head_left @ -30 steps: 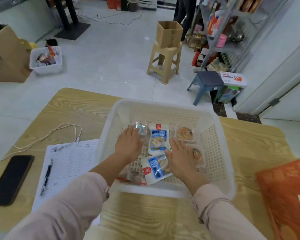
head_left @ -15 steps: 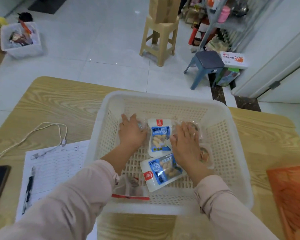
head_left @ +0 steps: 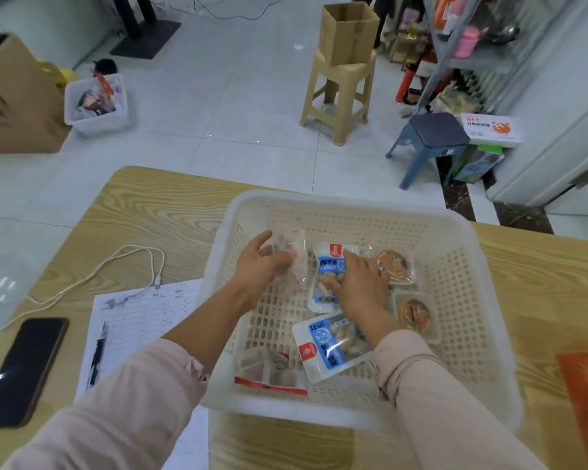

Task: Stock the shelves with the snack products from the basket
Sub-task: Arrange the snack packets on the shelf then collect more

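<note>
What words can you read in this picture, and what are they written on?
"ANUT": blue packet under the right hand; its first letter and the Chinese characters above are blurred.
Blurred: the second blue packet; red characters on the white box by the blue stool.
Too small: the table on the paper sheet.
Nothing readable: the clear packet in the left hand.
</note>
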